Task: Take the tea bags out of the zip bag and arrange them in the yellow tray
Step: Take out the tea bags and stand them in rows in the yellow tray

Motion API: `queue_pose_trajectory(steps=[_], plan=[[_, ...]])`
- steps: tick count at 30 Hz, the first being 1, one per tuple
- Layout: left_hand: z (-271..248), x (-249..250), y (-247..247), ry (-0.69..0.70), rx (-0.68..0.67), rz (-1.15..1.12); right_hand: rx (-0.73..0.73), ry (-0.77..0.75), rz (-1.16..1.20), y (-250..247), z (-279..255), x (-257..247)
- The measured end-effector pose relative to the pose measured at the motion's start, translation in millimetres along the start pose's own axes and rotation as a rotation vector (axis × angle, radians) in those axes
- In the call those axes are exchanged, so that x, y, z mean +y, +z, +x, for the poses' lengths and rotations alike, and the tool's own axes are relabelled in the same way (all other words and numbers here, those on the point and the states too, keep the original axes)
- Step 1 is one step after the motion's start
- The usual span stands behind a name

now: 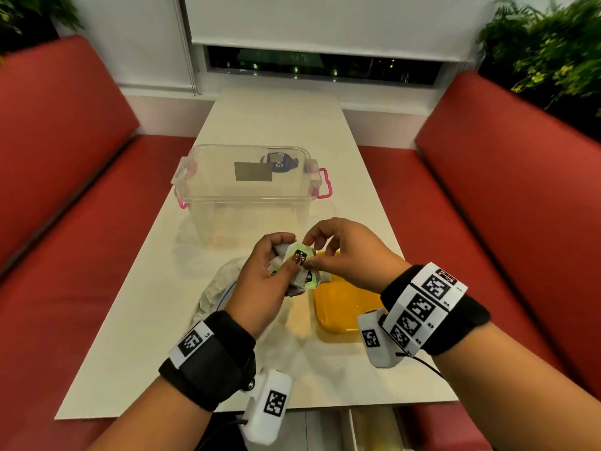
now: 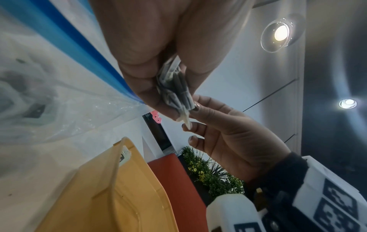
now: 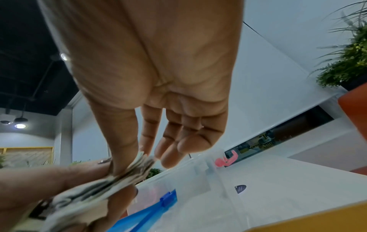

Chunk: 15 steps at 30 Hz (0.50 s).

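My left hand [image 1: 288, 252] grips a bunch of tea bags [image 1: 297, 266], grey sachets with pale green tags, just above the table. Thumb and forefinger of my right hand [image 1: 309, 252] pinch the top edge of the bunch [image 3: 139, 164]; its other fingers stay spread. In the left wrist view the tea bags [image 2: 176, 87] sit fanned between my left fingers, with the right hand [image 2: 228, 138] at their tip. The yellow tray [image 1: 344, 307] lies just right of and below both hands; a small tagged packet [image 2: 125, 154] rests at its far left corner. The crumpled clear zip bag [image 1: 218, 288] with its blue zip strip [image 2: 79, 47] lies under my left wrist.
A clear plastic box [image 1: 244, 183] with pink latches stands on the white table [image 1: 136, 336] just beyond my hands. Red bench seats [image 1: 487, 206] run along both sides. Plants sit in the back corners.
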<state>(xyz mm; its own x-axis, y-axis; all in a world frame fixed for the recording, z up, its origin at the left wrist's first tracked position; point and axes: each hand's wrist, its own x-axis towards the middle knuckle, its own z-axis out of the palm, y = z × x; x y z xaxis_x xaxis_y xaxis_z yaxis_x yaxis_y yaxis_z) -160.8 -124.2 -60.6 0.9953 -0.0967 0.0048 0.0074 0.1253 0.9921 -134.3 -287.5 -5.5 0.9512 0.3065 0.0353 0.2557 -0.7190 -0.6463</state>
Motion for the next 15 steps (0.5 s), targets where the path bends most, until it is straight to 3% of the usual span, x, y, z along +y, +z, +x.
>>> queue_pose_trajectory(steps=[4,8,11,15], plan=[[2.2,-3.0,-0.2,-0.028,-0.032,-0.064,0.076,-0.001,-0.023,0.9,-0.1,0.1],[6.1,-6.1,-4.1,-0.030,-0.006,-0.016,0.103,0.030,0.115,-5.1,2.8,3.2],[9.6,-10.3,-8.2,-0.015,0.012,0.046,0.060,0.041,0.222,-16.5,3.2,4.8],[9.9,-8.3,-5.3,-0.069,-0.081,-0.002,-0.015,0.021,0.128,-25.3,5.9,7.0]])
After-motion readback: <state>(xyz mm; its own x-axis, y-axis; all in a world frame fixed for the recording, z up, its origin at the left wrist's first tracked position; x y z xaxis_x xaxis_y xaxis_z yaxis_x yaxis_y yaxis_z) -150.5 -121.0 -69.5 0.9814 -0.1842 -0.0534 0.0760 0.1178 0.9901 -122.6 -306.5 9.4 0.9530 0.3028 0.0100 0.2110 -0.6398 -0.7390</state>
